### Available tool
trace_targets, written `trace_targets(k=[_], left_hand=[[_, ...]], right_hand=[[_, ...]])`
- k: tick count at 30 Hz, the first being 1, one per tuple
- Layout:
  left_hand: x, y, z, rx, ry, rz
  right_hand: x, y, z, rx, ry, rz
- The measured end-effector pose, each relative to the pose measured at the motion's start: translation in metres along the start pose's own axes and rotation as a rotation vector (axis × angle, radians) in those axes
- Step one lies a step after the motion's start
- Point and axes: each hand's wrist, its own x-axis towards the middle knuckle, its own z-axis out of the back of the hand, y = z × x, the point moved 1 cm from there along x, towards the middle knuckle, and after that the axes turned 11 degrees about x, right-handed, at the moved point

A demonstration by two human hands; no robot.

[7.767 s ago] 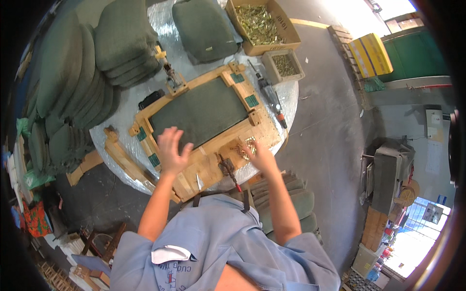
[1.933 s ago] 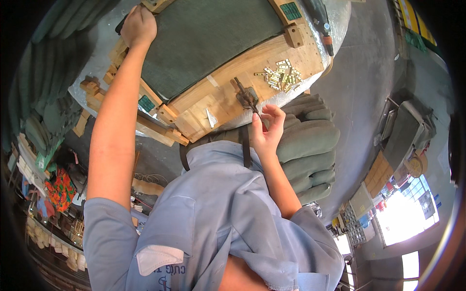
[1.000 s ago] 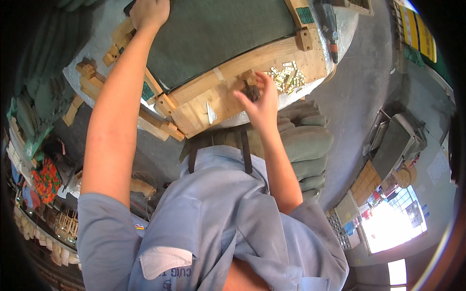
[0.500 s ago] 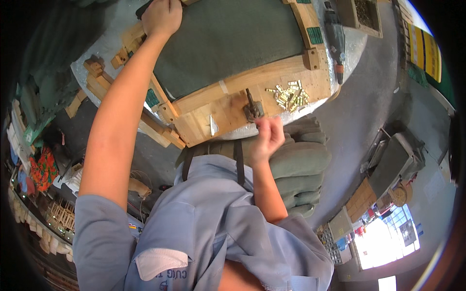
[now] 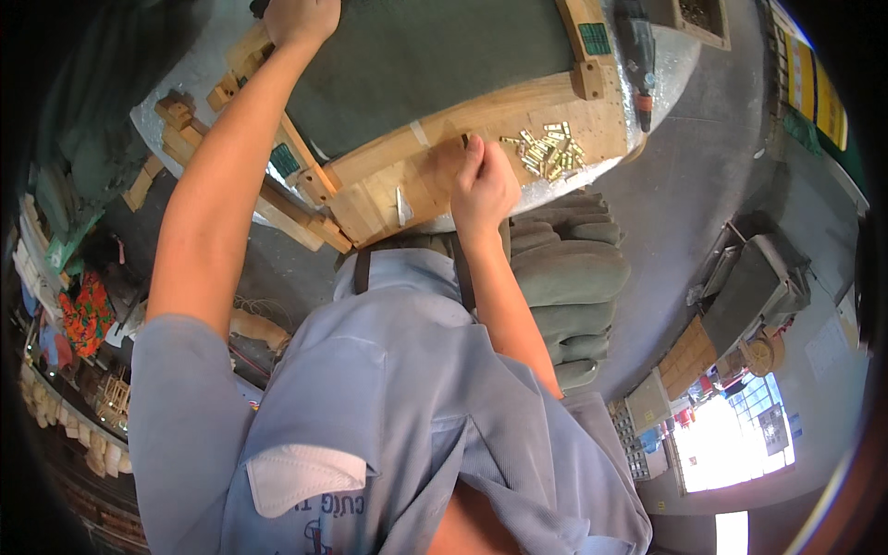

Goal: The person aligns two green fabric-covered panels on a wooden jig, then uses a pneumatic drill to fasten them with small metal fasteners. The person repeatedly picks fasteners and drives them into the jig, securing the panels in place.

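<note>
Grip of the right hand is closed, fingers curled into a fist at the near edge of the wooden board, around a dark metal clamp; only the clamp's tip shows beyond the thumb, the rest being hidden. The left hand is cut off by the upper border beside a black object, and whether its grip is open or closed cannot be told. Between the two hands, a dark green padded panel lies inside a wooden frame on the board, which rests on the plastic-wrapped desk. Toward the desk's far right corner, a shallow box, partly out of view, holds small pieces too tiny to identify. A power driver lies along the desk's right edge. Loose brass-coloured plates are heaped near the board's near right corner, and a small white piece lies by its near edge, left of the right hand.
</note>
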Motion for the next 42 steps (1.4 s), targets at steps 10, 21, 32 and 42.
trace_targets(k=[10, 21, 32, 42], left_hand=[[0.005, -0.004, 0.009, 0.040, 0.099, 0.014], [-0.003, -0.010, 0.025, -0.096, 0.088, 0.057], [-0.123, 0.023, 0.088, -0.188, 0.057, -0.060], [-0.100, 0.010, 0.085, 0.008, 0.109, -0.091]], right_hand=[[0.017, -0.001, -0.023, 0.012, -0.075, -0.048], [0.254, 0.049, 0.043, 0.163, -0.205, 0.646], [0.320, 0.072, -0.019, -0.285, 0.400, 0.955], [0.324, 0.073, -0.023, -0.377, 0.397, 0.961]])
